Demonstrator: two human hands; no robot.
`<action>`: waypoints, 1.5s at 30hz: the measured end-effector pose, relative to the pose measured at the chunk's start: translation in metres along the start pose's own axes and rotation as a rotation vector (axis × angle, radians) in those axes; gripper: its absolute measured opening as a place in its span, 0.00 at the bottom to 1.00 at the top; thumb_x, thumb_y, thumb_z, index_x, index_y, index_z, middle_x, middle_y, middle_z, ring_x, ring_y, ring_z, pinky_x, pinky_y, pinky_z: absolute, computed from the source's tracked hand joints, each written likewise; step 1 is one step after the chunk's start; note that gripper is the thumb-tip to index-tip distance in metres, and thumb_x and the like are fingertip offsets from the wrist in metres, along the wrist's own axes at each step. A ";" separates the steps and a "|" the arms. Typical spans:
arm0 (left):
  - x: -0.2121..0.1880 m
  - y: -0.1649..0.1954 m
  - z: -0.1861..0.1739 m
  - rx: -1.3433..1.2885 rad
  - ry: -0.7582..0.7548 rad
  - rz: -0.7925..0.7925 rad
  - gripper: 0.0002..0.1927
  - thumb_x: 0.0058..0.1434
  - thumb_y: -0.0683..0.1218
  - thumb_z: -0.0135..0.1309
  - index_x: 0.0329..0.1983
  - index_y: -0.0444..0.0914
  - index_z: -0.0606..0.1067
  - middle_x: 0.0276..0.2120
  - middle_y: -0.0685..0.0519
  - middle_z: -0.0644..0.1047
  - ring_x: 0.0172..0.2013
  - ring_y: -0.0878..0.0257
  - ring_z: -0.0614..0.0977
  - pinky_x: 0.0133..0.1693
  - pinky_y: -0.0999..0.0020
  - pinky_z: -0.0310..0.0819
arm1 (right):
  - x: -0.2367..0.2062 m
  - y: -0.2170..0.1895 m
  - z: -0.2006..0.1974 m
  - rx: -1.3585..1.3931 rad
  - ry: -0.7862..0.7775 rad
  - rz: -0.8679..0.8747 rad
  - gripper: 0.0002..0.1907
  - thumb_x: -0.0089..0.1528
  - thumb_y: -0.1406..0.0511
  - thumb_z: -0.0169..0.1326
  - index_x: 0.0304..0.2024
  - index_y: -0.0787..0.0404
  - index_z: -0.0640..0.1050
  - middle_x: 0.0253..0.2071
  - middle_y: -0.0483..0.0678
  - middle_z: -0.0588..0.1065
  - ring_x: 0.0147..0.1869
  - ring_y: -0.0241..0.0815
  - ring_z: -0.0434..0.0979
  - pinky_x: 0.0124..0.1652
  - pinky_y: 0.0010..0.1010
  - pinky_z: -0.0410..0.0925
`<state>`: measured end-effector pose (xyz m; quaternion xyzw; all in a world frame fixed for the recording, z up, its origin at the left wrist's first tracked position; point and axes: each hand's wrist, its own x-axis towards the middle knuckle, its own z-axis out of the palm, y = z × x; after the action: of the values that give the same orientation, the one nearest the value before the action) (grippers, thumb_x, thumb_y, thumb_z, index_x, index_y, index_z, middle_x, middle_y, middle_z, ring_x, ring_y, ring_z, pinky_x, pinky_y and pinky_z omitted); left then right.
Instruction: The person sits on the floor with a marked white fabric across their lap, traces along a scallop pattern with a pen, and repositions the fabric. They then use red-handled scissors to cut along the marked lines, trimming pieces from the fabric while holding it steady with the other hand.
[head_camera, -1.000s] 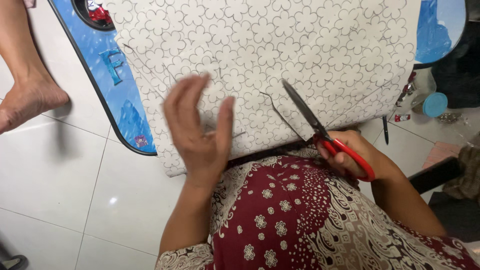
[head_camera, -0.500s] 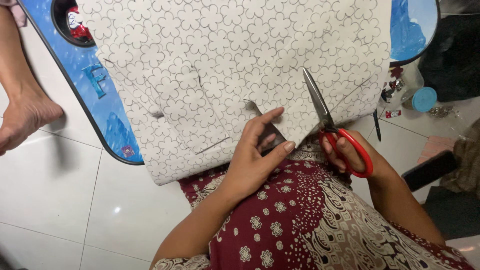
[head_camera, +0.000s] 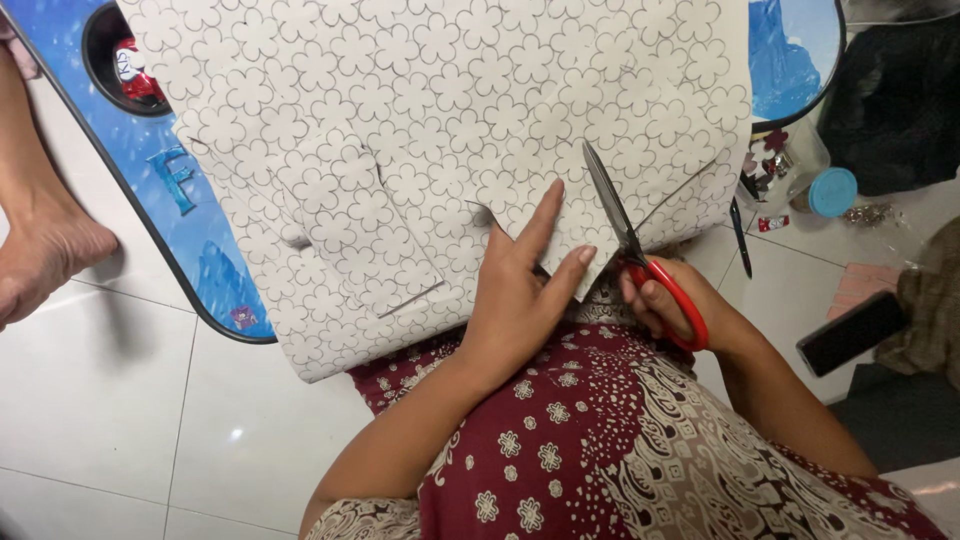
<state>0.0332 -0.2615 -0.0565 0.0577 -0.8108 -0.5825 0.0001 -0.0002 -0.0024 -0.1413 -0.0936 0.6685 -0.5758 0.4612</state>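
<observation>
White floor tiles under patterned sheet

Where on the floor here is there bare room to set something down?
Bare white floor tiles lie lower left, between the foot, the blue tray and the patterned sheet. The right is crowded: pen, blue-lidded jar, phone.

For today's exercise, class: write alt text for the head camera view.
A right hand cuts white flower-patterned paper sheets with red-handled scissors while the left hand presses the sheets flat on a blue lap tray above a white tiled floor.
</observation>
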 end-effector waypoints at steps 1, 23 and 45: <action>0.001 -0.001 0.001 0.019 0.002 -0.043 0.31 0.70 0.48 0.59 0.74 0.38 0.65 0.57 0.36 0.70 0.56 0.52 0.78 0.56 0.61 0.76 | 0.000 -0.002 0.001 0.002 0.001 -0.002 0.36 0.62 0.36 0.46 0.39 0.63 0.73 0.21 0.40 0.67 0.21 0.31 0.66 0.22 0.23 0.61; -0.006 -0.036 -0.031 0.022 0.154 -0.219 0.36 0.64 0.48 0.63 0.74 0.43 0.64 0.25 0.58 0.72 0.34 0.64 0.65 0.56 0.61 0.65 | 0.004 -0.051 0.021 -0.199 -0.309 0.007 0.41 0.60 0.32 0.43 0.51 0.60 0.72 0.24 0.41 0.66 0.25 0.33 0.63 0.28 0.26 0.60; -0.007 -0.045 -0.028 0.042 0.183 -0.180 0.36 0.64 0.47 0.64 0.74 0.41 0.64 0.21 0.67 0.66 0.31 0.68 0.61 0.48 0.70 0.64 | 0.002 -0.034 0.028 -0.198 -0.171 0.015 0.46 0.53 0.25 0.40 0.35 0.60 0.71 0.22 0.39 0.66 0.24 0.32 0.65 0.25 0.26 0.61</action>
<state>0.0464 -0.3017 -0.0895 0.1831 -0.8110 -0.5553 0.0205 0.0054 -0.0338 -0.1103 -0.1826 0.6811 -0.4932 0.5094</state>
